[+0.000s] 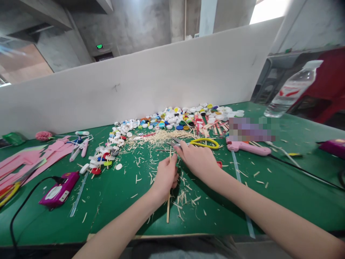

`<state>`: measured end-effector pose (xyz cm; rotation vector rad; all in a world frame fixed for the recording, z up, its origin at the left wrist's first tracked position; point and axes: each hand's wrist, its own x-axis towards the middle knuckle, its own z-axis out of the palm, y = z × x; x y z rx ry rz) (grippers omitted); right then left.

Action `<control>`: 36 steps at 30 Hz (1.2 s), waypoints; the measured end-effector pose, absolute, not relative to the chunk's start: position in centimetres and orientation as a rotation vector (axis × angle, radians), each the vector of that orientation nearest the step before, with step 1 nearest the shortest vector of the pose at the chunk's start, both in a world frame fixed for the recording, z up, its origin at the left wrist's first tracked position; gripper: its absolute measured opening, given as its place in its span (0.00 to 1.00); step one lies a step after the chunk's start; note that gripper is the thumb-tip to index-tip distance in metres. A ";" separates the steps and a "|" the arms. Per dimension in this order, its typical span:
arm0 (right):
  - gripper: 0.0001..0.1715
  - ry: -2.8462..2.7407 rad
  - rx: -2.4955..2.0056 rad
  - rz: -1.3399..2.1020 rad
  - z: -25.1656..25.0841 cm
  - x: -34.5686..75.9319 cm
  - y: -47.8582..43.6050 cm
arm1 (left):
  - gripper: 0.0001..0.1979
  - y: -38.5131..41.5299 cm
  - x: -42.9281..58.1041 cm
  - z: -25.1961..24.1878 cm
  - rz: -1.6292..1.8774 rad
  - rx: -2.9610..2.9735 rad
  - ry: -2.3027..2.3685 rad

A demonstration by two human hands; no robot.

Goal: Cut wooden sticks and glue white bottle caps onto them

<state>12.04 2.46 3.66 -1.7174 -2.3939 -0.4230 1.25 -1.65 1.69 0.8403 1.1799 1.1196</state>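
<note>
My left hand (167, 176) is closed around a thin wooden stick (168, 205) that stands nearly upright over the green table (269, 187). My right hand (198, 158) lies just to its right, fingers bent down toward the table beside yellow-handled scissors (203, 143); its fingertips touch the scissor blades near the top of the stick. Wood shavings (161, 136) are scattered around both hands.
A heap of coloured bottle caps (183, 117) lies at the back against a white partition (161, 79). A pink glue gun (248, 146) lies at right, a magenta device (58, 189) with a black cable at left. Pink paper strips (40, 154) lie far left. A water bottle (292, 90) stands back right.
</note>
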 end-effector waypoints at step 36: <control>0.31 -1.863 -1.209 1.652 5.9 14.1 3.3 | 0.14 -1.2 0.4 2.1 1.254 0.911 1.020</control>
